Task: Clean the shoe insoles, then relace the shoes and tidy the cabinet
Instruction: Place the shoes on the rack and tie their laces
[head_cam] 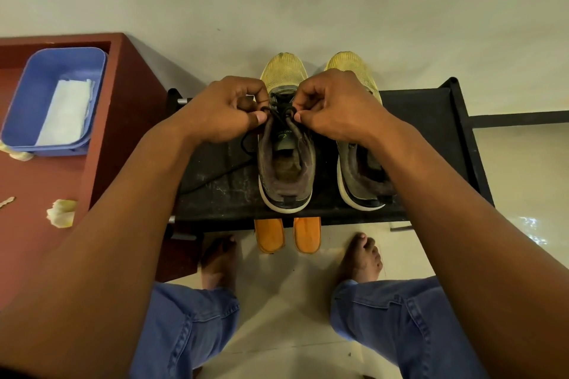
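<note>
at the far left a blue tub (18, 120) with a folded white cloth (66, 111) in it sits on a reddish-brown cabinet top (123, 120), with a few crumpled pale scraps (61, 213) lying nearby on the same surface. just to the right of it a black rack shelf (221, 181) carries a pair of yellow-toed shoes side by side, toes pointing away from the person. the step in hand looks like the relacing: the left hand (221, 111) is curled, thumb and forefinger pinching a black lace (246, 144) at the top eyelets of the left shoe (284, 144), and a loose length of that lace trails off over the shelf toward the cabinet. across the tongue the right hand (335, 108) is curled the same way, pinching the other end of the lace at the opposite eyelets, its wrist passing over the right shoe (360, 175), which it does not seem to grip. whether the right shoe is laced yet cannot be told, since the hand covers its front. two orange insoles (286, 235) poke out from under the shelf edge, so the cleaning part seems finished or set aside. the next move probably calls for drawing both ends snug and even, then crossing them into a knot without pulling the trailing end back out.
</note>
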The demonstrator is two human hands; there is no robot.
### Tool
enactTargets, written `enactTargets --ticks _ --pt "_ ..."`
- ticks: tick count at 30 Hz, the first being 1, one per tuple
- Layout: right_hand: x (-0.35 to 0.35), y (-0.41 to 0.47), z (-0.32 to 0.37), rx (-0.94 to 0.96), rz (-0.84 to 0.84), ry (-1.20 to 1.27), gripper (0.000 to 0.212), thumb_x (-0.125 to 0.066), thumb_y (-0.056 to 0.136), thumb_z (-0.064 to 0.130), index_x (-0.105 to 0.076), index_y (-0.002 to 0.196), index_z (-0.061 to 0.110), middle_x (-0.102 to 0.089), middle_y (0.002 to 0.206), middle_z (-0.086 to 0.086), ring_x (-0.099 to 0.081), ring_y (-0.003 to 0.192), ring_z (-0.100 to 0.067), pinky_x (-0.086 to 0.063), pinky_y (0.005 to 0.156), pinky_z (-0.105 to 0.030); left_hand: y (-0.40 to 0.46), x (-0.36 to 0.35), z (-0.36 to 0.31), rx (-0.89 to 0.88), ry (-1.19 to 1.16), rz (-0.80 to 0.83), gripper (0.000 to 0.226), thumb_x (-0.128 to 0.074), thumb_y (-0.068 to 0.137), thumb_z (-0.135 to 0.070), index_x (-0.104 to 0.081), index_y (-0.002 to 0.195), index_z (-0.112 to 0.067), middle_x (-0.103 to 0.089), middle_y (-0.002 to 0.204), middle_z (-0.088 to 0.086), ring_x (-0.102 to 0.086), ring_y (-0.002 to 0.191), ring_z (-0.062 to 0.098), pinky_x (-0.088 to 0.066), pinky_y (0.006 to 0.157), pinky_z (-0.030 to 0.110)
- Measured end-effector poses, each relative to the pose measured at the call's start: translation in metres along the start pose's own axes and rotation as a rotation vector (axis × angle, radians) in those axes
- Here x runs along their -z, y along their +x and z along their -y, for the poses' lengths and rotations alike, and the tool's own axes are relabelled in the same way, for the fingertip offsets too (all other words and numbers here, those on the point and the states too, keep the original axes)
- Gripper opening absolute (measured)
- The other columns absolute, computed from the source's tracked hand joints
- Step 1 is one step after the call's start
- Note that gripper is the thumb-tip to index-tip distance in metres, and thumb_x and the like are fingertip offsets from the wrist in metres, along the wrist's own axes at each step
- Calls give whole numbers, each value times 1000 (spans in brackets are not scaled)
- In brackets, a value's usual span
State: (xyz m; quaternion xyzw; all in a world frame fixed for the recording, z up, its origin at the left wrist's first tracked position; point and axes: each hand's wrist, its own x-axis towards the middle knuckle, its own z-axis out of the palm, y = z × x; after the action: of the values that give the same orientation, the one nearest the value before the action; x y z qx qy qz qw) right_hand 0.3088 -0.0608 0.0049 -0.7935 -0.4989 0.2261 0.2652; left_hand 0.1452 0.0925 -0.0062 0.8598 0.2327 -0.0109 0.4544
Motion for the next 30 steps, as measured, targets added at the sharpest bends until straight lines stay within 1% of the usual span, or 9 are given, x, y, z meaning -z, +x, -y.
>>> enactTargets --ticks 4,8,11,14,18,20,22,25,30 --pt "1 0 1 -12 9 -3 8 -75 87 13 -77 94 15 -74 89 4 -69 84 -10 -59 82 -27 -1 0 -4 44 -26 -15 6 -75 90 -22 -70 87 -19 -75 82 15 -65 77 20 -56 91 52" --pt "4 -3 3 -33 49 -16 14 -70 86 6 -77 96 13 -74 91 4 -69 85 -11 -60 86 -30 -4 2 -8 87 -2 -47 11 -79 91 -25 -74 93 -15 -77 82 6 -71 77 17 -59 85 43" --pt "7 -8 6 -42 82 -50 14 -69 83 8 -77 93 15 -74 90 6 -70 86 -12 -60 82 -31 -6 2 -12 101 8 -25 31 -83 84 -42 -73 95 -15 -77 86 3 -72 80 17 -57 84 40" --pt "6 -13 9 -39 94 -68 14 -76 82 22 -73 95 17 -72 93 5 -69 90 -15 -57 78 -30 -10 0 -15 94 82 -29 57 -84 66 -67 -67 102 -25 -74 97 -6 -72 92 16 -60 88 44" --pt "-7 -19 8 21 38 -180 47 -86 72 40 -54 98 18 -58 100 -3 -57 89 -23 -46 69 -36 -14 -10 -17 81 196 -32 60 -90 73 -47 -54 114 -23 -67 97 -5 -67 89 17 -58 79 42" --pt "-16 -22 9 26 -6 -232 54 -86 69 38 -47 100 18 -52 101 -6 -55 88 -27 -42 67 -36 -19 -18 -20 93 229 -73 62 -89 74 -40 -48 117 -23 -66 96 -3 -67 85 19 -58 77 43" --pt "-24 -26 14 -4 -51 -293 56 -83 72 35 -47 109 14 -52 107 -11 -57 91 -33 -47 70 -38 -23 -29 -23 91 303 -160 60 -84 76 -36 -43 118 -22 -67 96 1 -68 85 25 -58 76 45" --pt "-35 -32 21 -65 -131 -359 53 -75 80 31 -50 121 10 -56 112 -17 -58 98 -38 -44 71 -38 -28 -43 -27 85 349 -278 55 -77 78 -33 -41 117 -20 -68 98 6 -67 85 33 -57 75 47" --pt "-41 -40 22 -161 -214 -273 29 -62 83 16 -56 111 11 -58 102 -14 -59 91 -39 -38 67 -36 -35 -52 -27 144 316 -350 40 -69 83 -23 -44 113 -18 -65 96 7 -63 84 33 -51 71 42"
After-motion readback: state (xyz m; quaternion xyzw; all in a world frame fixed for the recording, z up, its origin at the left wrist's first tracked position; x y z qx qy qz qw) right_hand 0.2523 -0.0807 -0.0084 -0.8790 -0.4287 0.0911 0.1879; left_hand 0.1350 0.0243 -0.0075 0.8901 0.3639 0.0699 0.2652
